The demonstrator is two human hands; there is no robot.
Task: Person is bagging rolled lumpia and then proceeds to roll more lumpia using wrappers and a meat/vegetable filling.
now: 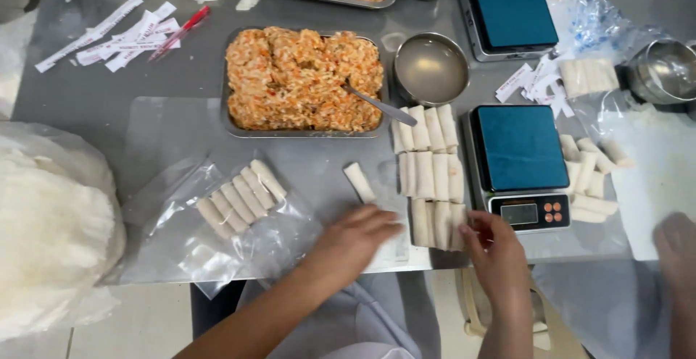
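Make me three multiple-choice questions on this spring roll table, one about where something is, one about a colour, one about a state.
1. Where does the lone roll lie?
A. on the scale
B. on the table between the clear bag and the stacked rolls
C. in the filling tray

2. What colour is the top of the nearer scale?
A. blue
B. red
C. white

3. How is the spoon placed?
A. flat on the table
B. in the steel bowl
C. resting in the filling tray, handle over its edge

Answers: 1 B, it sits alone on the table, right of the clear bag and left of the stacked rolls. 2 A, its platform is blue. 3 C, its handle sticks out of the filling tray toward the stacked rolls.
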